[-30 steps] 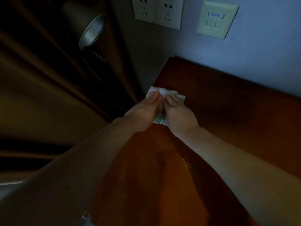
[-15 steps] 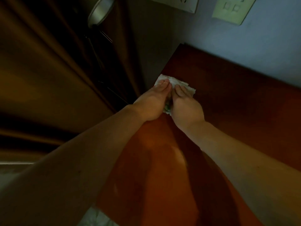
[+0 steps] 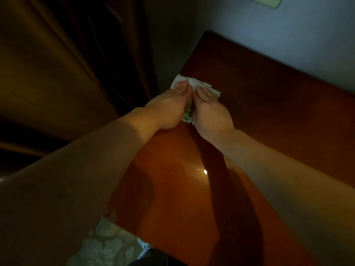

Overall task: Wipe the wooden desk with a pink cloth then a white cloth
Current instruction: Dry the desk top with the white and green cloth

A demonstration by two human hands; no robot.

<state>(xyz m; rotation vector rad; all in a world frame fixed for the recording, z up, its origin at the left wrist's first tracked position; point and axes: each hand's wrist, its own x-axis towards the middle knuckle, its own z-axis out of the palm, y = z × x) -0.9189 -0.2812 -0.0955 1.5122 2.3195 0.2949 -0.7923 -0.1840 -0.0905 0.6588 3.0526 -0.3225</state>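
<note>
White cloth [image 3: 199, 86]: crumpled, lying on the wooden desk [image 3: 269, 116] at its left edge, near the far corner by the wall [image 3: 288, 25]. A greenish patch shows between the heels of the hands.
Left hand [image 3: 169, 108]: laid flat on the cloth, fingers straight and together, pressing down. Nothing is clasped.
Right hand [image 3: 209, 112]: likewise flat and pressing, just beside the left hand.
Desk surface: glossy red-brown, with a glare spot [image 3: 205, 171] nearer the person.
Pink cloth: not in view.
Stage, as judged: the white-cloth pass, working the far-left corner.
Risk one: the cloth sits right at the edge. A stroke to the left could carry it over into the gap by the curtain [image 3: 57, 73], since neither hand grips it.
Risk two: held by palm pressure alone, the cloth may bunch or slip and leave streaks.
Risk three: the light is poor, so missed patches would be hard to spot.
</note>
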